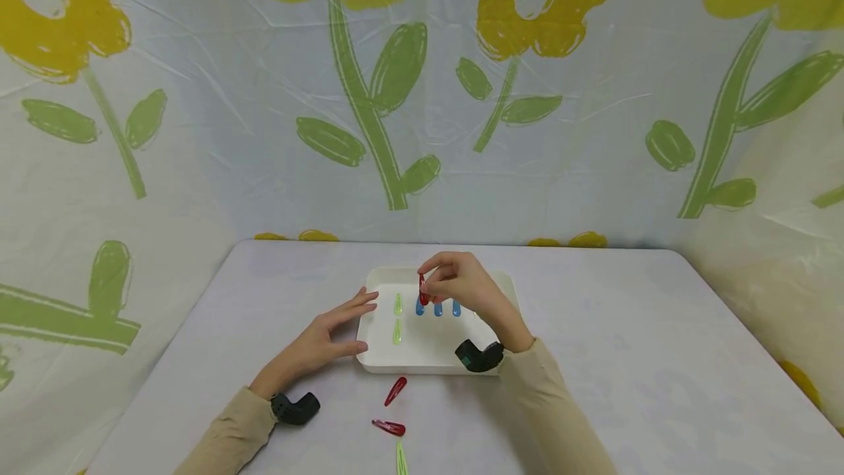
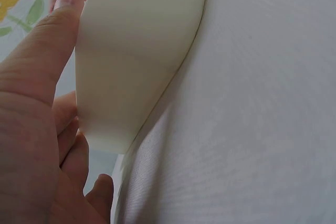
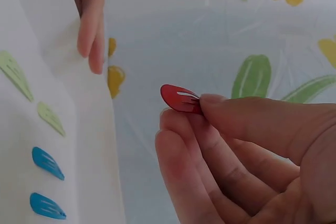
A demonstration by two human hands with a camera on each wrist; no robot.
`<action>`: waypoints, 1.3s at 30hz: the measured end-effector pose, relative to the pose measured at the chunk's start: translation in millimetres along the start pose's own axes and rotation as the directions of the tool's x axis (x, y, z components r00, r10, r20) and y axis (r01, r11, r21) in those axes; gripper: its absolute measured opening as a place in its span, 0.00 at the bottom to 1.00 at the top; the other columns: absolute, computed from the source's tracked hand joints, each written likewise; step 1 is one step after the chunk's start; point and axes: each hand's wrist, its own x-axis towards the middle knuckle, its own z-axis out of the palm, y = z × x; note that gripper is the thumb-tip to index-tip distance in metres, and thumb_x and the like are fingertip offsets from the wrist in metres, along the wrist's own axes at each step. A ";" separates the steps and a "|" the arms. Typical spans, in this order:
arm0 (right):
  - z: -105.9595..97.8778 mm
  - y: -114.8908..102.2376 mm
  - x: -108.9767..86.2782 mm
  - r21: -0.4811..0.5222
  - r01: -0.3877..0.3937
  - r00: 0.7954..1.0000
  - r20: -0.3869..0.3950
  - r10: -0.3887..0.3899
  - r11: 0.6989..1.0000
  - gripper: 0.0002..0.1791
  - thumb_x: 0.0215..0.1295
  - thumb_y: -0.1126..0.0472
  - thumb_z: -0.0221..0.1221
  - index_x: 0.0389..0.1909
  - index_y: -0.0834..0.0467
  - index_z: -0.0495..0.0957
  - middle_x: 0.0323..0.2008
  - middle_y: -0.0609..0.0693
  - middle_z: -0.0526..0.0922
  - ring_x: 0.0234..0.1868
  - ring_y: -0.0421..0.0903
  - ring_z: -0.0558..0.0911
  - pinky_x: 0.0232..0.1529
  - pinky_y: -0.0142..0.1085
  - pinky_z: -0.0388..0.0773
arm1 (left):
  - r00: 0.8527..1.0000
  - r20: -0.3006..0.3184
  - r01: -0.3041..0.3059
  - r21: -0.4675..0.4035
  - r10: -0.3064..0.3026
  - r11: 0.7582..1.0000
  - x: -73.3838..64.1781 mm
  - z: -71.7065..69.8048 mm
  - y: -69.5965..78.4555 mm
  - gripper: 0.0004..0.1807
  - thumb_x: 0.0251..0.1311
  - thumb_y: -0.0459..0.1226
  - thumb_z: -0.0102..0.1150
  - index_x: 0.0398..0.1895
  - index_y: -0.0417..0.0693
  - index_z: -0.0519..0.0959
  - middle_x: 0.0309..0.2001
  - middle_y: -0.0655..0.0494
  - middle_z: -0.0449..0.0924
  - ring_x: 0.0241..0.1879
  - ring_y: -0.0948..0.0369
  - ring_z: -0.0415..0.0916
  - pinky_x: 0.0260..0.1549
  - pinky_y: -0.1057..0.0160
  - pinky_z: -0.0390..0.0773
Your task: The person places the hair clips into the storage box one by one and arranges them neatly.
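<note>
My right hand (image 1: 467,290) pinches a red snap hair clip (image 3: 179,98) between thumb and fingers, above the white tray (image 1: 435,370). Under it in the tray lie three blue hair clips (image 1: 438,309) in a row, partly behind the hand in the head view. Two light green hair clips (image 1: 397,332) lie to their left, one nearer than the other. At the tray's left side is my left hand (image 1: 321,339), its fingers spread and relaxed. In the left wrist view its thumb touches the tray's wall (image 2: 136,45).
On the table (image 1: 626,358) in front of the tray lie two more red hair clips (image 1: 395,391) and a light green one (image 1: 401,458), cut off by the frame's lower edge. A flower-printed cloth (image 1: 264,130) hangs behind the table.
</note>
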 end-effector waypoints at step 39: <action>13.9 48.5 16.3 0.105 -0.214 0.975 0.091 0.205 0.971 0.09 0.57 0.75 0.63 0.39 0.73 0.79 0.25 0.56 0.85 0.24 0.48 0.84 0.34 0.44 0.85 | 0.999 0.003 -0.039 -0.031 0.039 0.999 0.1 -0.3 2.2 0.36 0.58 0.35 0.70 0.69 0.36 0.68 0.75 0.47 0.58 0.78 0.52 0.42 0.70 0.73 0.46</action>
